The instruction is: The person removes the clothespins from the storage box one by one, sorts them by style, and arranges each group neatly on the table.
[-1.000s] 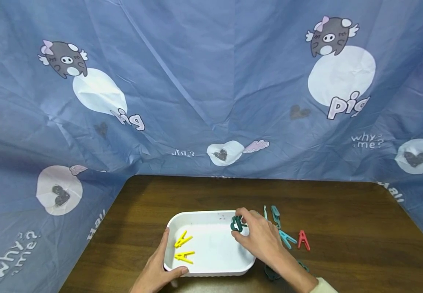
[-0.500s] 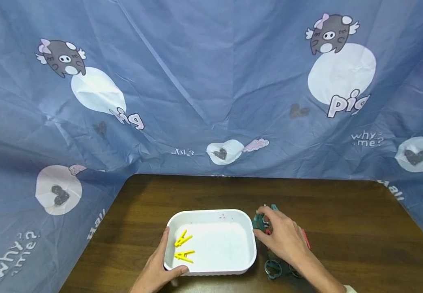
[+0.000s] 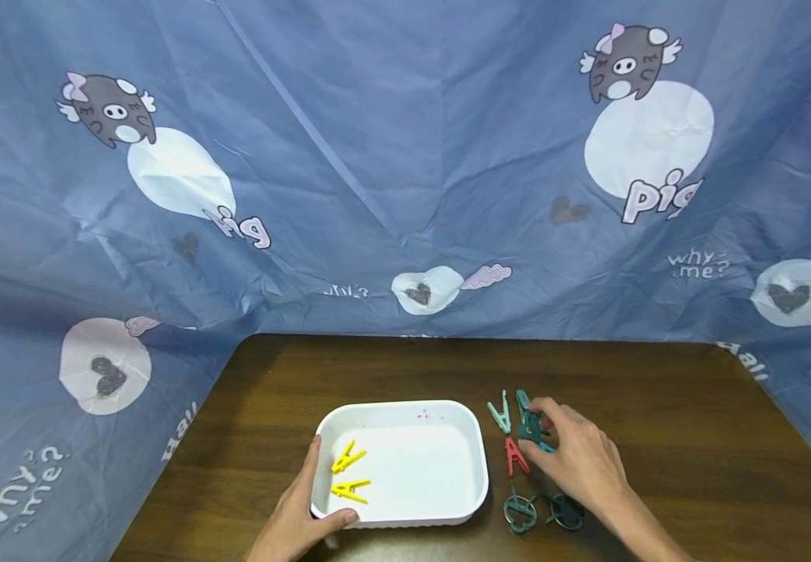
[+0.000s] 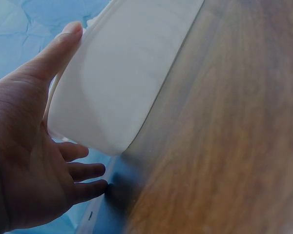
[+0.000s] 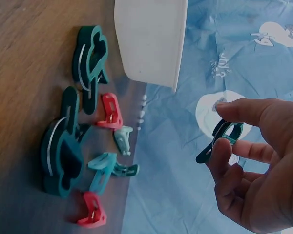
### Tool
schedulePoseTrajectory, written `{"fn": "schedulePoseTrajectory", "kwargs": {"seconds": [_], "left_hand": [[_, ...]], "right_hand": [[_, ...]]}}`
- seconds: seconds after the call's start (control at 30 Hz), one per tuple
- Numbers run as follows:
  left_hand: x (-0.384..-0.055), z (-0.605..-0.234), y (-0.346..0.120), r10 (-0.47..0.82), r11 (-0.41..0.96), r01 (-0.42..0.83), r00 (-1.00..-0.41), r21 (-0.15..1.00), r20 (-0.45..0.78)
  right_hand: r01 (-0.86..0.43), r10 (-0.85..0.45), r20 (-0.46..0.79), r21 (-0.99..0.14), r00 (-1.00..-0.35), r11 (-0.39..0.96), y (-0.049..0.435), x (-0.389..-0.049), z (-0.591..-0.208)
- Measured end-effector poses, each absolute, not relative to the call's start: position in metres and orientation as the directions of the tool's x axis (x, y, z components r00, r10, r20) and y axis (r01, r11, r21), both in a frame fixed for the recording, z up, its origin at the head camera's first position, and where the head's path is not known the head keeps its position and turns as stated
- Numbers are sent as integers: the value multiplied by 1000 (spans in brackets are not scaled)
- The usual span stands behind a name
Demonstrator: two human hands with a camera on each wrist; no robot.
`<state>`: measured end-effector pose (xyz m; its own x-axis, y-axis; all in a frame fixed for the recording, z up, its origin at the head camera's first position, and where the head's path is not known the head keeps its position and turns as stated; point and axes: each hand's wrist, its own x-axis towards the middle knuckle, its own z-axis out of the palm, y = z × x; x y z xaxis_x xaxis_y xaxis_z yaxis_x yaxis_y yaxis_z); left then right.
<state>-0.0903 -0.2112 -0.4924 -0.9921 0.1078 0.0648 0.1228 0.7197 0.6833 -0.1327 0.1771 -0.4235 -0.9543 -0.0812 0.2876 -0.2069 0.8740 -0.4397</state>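
In the head view my left hand (image 3: pixel 300 503) holds the front-left corner of a white tray (image 3: pixel 478 499), thumb at the front rim and fingers along the left side. Two yellow clothespins (image 3: pixel 349 457) lie inside it. My right hand (image 3: pixel 577 453) pinches a dark green plant clip (image 5: pixel 229 130) between thumb and fingers, above the clips right of the tray. Beneath or beside it are a pale green clothespin (image 3: pixel 499 414), a teal one (image 3: pixel 521 400), a red one (image 3: pixel 513 457) and a blue one (image 5: pixel 102 170), partly hidden by the hand in the head view.
Two more dark green plant clips (image 3: pixel 520 511) lie on the brown table (image 3: pixel 686 437) near its front, right of the tray. A second red clothespin (image 5: pixel 92 210) shows in the right wrist view. Behind the table hangs a blue printed curtain (image 3: pixel 349 156).
My right hand has moved from over the tray's right end to the clips at the right, carrying the dark green plant clip. The left hand stays at the tray's corner.
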Motion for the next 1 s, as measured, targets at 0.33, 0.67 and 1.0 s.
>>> {"fn": "schedulePoseTrajectory", "kwargs": {"seconds": [0.33,0.67,1.0], "left_hand": [[-90,-493,-210,110,722,126,-992,680,66],[-90,-492,-211,106,723,143,-990,676,95],[-91,-492,-210,105,717,115,-993,688,56]], "right_hand": [[-198,-75,277,-446,-958,873,192,-129,-429],[-167,-71,226,-441,-971,882,209,-129,-432],[-139,-46,225,-420,-973,897,227,-124,-443]]}}
